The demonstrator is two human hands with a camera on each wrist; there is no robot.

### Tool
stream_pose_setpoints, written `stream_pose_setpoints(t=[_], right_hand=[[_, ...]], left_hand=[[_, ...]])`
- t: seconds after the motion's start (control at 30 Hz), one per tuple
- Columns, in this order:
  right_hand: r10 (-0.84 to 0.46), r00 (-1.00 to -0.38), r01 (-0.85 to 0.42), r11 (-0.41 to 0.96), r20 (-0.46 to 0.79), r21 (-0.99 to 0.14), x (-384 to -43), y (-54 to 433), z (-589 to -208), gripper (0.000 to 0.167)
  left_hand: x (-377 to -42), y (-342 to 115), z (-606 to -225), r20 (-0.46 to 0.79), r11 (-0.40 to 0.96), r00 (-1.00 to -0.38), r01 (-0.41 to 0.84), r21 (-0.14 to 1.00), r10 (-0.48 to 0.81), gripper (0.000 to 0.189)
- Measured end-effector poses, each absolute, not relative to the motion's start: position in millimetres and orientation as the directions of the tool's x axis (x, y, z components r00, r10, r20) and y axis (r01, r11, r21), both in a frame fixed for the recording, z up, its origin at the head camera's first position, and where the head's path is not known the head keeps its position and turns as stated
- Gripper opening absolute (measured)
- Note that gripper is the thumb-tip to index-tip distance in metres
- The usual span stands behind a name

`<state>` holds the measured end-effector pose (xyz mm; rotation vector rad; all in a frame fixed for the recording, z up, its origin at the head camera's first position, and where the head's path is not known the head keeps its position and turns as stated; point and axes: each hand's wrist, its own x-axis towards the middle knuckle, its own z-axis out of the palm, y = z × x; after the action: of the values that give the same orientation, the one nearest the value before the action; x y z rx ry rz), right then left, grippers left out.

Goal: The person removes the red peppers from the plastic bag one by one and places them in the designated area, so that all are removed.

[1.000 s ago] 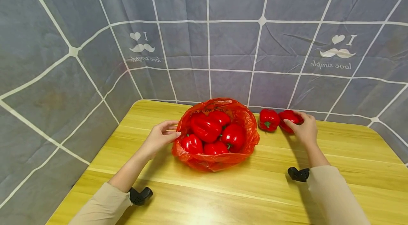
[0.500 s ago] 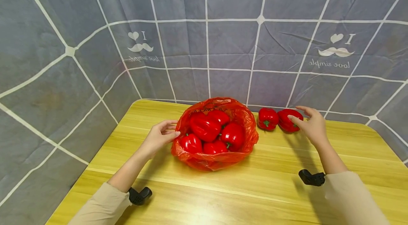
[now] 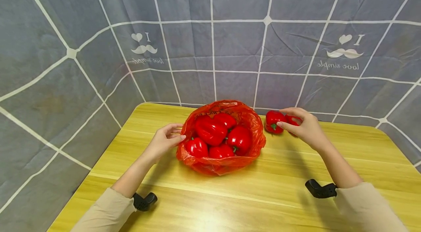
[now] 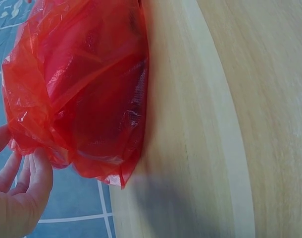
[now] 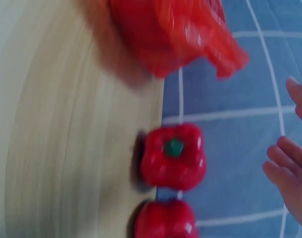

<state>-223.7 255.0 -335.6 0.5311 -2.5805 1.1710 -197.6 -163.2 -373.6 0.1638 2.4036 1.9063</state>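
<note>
A red plastic bag [image 3: 217, 168] stands with its mouth wide, holding several glossy red bell peppers [image 3: 210, 130]. At the bag's left rim, my left hand [image 3: 163, 141] pinches the plastic between thumb and fingers; the left wrist view shows the fingertips against the crumpled edge. Right of the bag, a bell pepper with a green stem [image 5: 174, 157] sits beside a second bell pepper [image 5: 166, 220] on the table. My right hand [image 3: 304, 125] hovers over these two with thumb and fingers spread, apart from them in the right wrist view. In the head view it partly hides the second pepper.
A yellow wood-grain table [image 3: 197, 202] carries everything. Right behind its back edge hangs a grey curtain [image 3: 236, 49] with white grid lines. Each wrist wears a small black device [image 3: 144, 201].
My right hand let go of the right-hand pepper, drew back to the right, then moved left over the two peppers. My left hand stays at the bag's rim.
</note>
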Motion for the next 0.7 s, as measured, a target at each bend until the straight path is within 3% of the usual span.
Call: stream_pose_setpoints(t=[0.17, 0.47, 0.7], right_hand=[[-0.293, -0.891, -0.45, 0.481, 0.346, -0.752, -223, 231, -336, 0.04], [-0.4, -0.867, -0.464, 0.436, 0.297, -0.771, -224, 189, -341, 0.044], [-0.44, -0.837, -0.507, 0.395, 0.326, -0.766, -226, 164, -344, 0.043]], left_hand=[[-198, -163, -374, 0.005, 0.221, -0.992, 0.034, 0.975, 0.128, 0.043], [-199, -163, -374, 0.003, 0.221, -0.992, 0.03, 0.975, 0.124, 0.044], [-199, -163, -373, -0.005, 0.231, -0.993, 0.023, 0.973, 0.119, 0.044]])
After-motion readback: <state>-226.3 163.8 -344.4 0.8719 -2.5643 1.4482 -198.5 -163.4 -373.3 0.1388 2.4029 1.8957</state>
